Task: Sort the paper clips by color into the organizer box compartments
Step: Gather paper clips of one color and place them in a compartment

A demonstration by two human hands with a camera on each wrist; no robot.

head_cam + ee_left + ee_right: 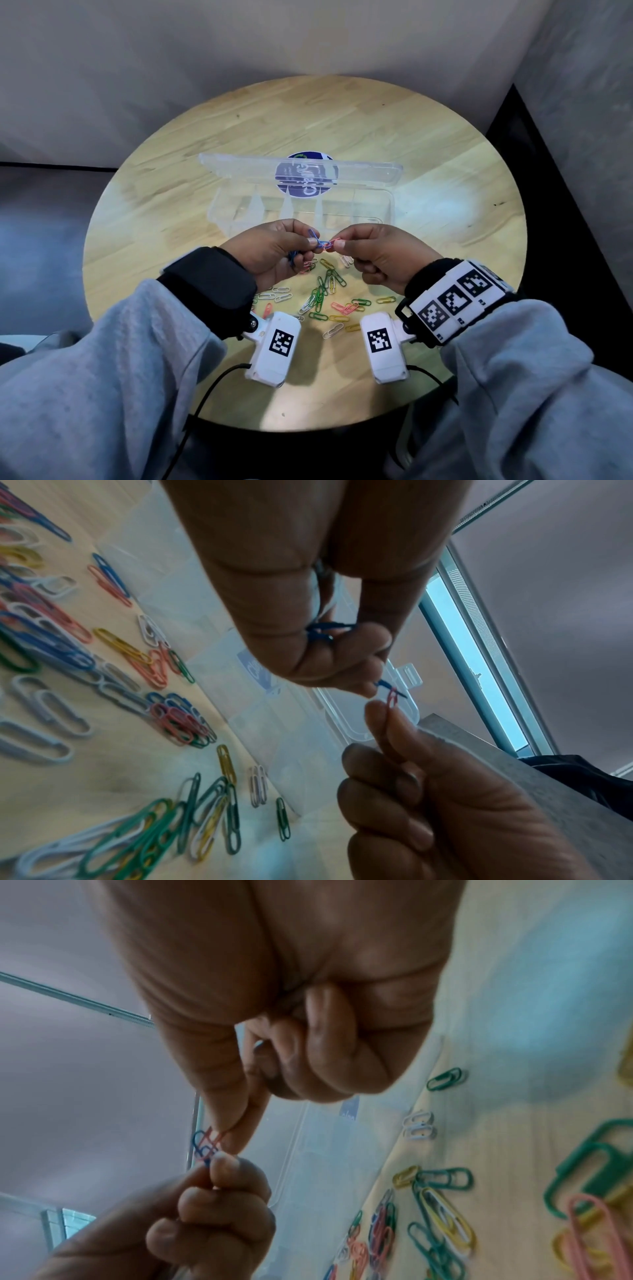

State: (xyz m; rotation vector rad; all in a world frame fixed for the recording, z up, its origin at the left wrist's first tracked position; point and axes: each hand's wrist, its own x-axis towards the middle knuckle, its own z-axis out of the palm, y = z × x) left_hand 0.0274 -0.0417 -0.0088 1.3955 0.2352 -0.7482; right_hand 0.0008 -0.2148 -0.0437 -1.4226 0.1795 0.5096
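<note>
Head view shows you the two linked clips held in the air just in front of the organizer box [387, 205]: a blue paper clip [314, 236] pinched in your left hand [274, 253] and a pink paper clip [330, 244] pinched in your right hand [383, 260], hooked into one another where the fingertips meet. Both hands are curled tight, thumb against forefinger on the wire; your left hand also seems to keep more blue clips tucked in its palm.

Expect these to handle as very light, springy wire with a smooth coating, likely slippery and easily bent out of shape if you pull hard. Take each by its outer loop, away from the snag, and slide one along the other rather than tugging.

Their long axes run roughly left to right, parallel to the near wall of the box, meeting end to end; the blue one tilts up toward the box.

Nearer you than the box, the loose pile [325, 294] of green, yellow, white and pink clips lies on the round wooden table [171, 154]. Behind the box its clear lid [239, 164] stands open. The compartments look empty as far as you can see.
</note>
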